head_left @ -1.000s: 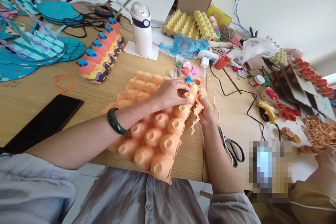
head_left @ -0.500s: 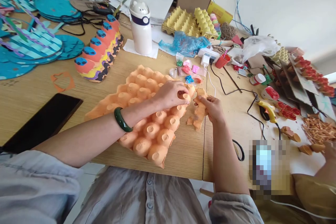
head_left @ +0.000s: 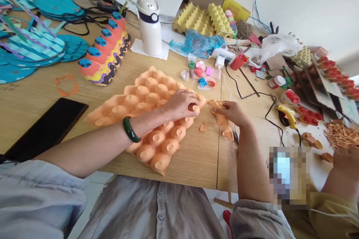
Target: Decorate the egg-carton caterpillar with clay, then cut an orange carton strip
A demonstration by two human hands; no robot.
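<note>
An orange egg tray [head_left: 151, 99] lies bumps-up on the wooden table in front of me. My left hand [head_left: 182, 104] rests on its right side, the fingers curled round one of the cups near the edge. My right hand [head_left: 232, 112] pinches a torn orange strip [head_left: 223, 121] of the tray between thumb and fingers. The strip hangs down from the hand, and its upper end reaches the tray's right corner; whether it is still joined there I cannot tell. A small orange scrap [head_left: 202, 127] lies on the table below.
A black phone [head_left: 47, 130] lies at left, near a painted caterpillar-like egg carton [head_left: 105, 52]. Behind the tray stand a white bottle [head_left: 150, 30] and small bags [head_left: 200, 73]. A yellow glue gun [head_left: 287, 117] lies right; another person's hand [head_left: 346, 162] is beyond it.
My right hand has moved right and slightly down, pulling the strip away from the tray. The scrap now lies apart from the strip. The tray and left hand have shifted slightly left.
</note>
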